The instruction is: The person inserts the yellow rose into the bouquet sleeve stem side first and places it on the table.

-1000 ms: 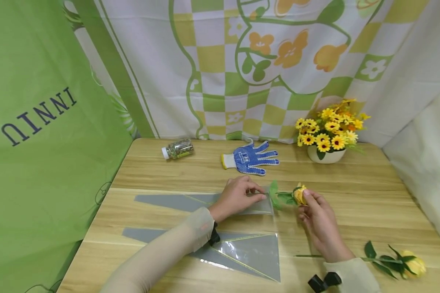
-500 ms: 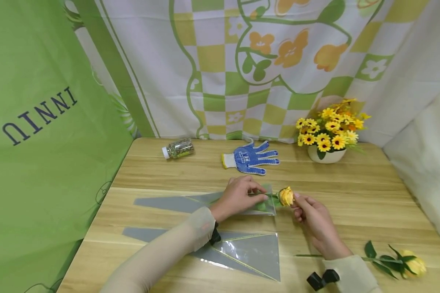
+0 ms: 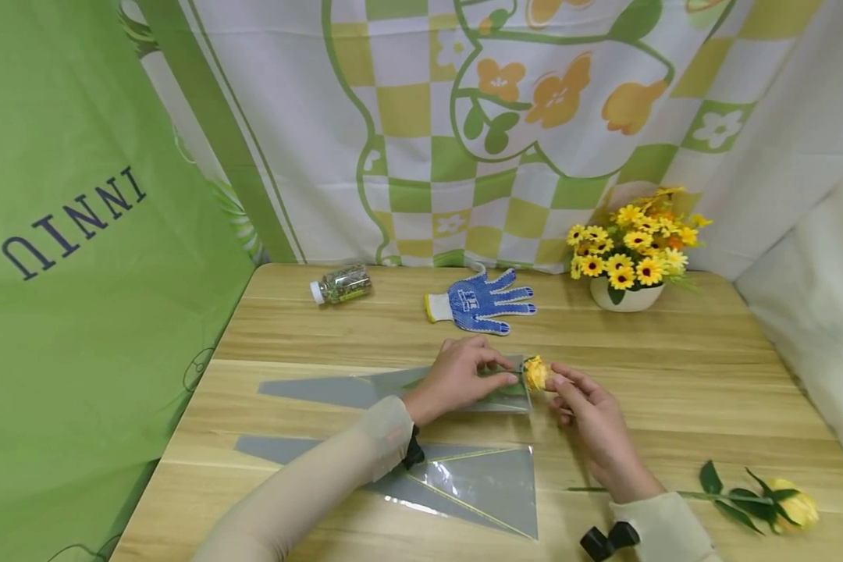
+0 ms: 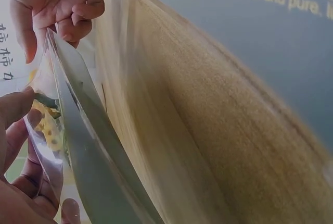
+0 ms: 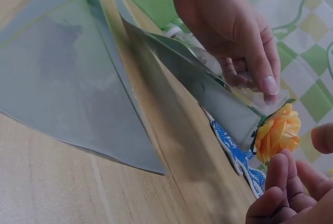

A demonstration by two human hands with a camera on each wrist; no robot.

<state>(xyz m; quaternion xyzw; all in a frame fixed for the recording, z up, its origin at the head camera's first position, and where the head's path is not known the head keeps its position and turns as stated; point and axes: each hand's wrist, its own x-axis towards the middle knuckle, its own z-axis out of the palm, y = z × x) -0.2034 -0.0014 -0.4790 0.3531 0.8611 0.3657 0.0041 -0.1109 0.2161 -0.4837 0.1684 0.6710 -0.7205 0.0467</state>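
A clear-fronted grey bouquet sleeve [image 3: 351, 390] lies with its wide mouth to the right. My left hand [image 3: 464, 375] pinches the film at that mouth between thumb and fingers. A yellow artificial rose [image 3: 536, 374] has its stem and leaves inside the sleeve, seen through the film, and its bloom just outside the mouth. My right hand [image 3: 593, 421] touches the bloom from the right with its fingertips. In the right wrist view the fingers reach the petals of the rose [image 5: 278, 133], while another digit stands apart from it.
A second sleeve [image 3: 478, 484] lies nearer on the wooden table [image 3: 681, 367]. Another yellow rose [image 3: 790, 503] rests at right, its stem under the right forearm. Behind are a white-capped bottle [image 3: 344, 286], a blue dotted glove [image 3: 481, 303] and a pot of yellow flowers [image 3: 628, 250].
The rose has slid left into the sleeve, its leaves now inside and the bloom at the mouth. My right hand has moved left with it; the left hand stays at the mouth.
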